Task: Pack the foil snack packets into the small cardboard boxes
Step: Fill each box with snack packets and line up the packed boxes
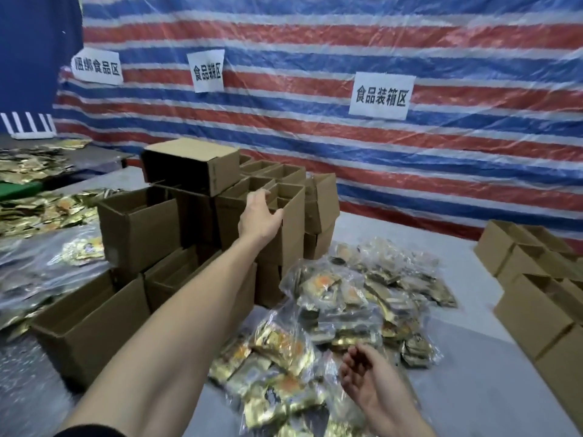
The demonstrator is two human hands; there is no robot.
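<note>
Grey tabletop point(457, 389), striped tarp wall point(315, 33), paper signs point(381, 96), stacked cardboard boxes point(138, 228)

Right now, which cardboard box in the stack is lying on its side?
The topmost box: its dark opening faces sideways, to the left. The other boxes under and beside it stand with their openings up.
</note>
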